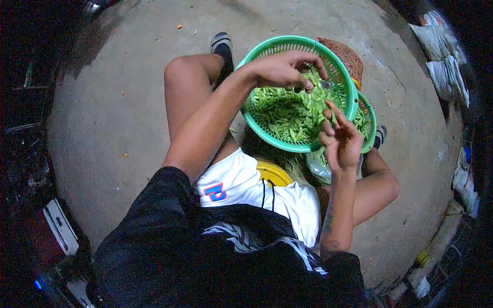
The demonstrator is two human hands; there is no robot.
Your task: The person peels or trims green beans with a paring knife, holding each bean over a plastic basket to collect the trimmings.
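A round green plastic basket (267,134) with slotted sides holds a heap of cut green vegetable strips (287,110). Over its far side, my left hand (287,69) reaches in from the left, fingers bent and spread apart from the thumb, with nothing clearly held. My right hand (341,138) is raised at the basket's near right rim, palm turned up and fingers loosely curled and apart. Some strips lie just beyond its fingertips; I cannot see any firmly gripped. A small dark, shiny patch shows among the strips between the hands.
A second green basket (371,131) with more strips sits partly under the first. Behind stands a reddish-brown mesh sack (344,56). A clear plastic bag (319,167) and a yellow round object (275,172) are near my lap. My bent legs flank the baskets on the concrete floor (113,128).
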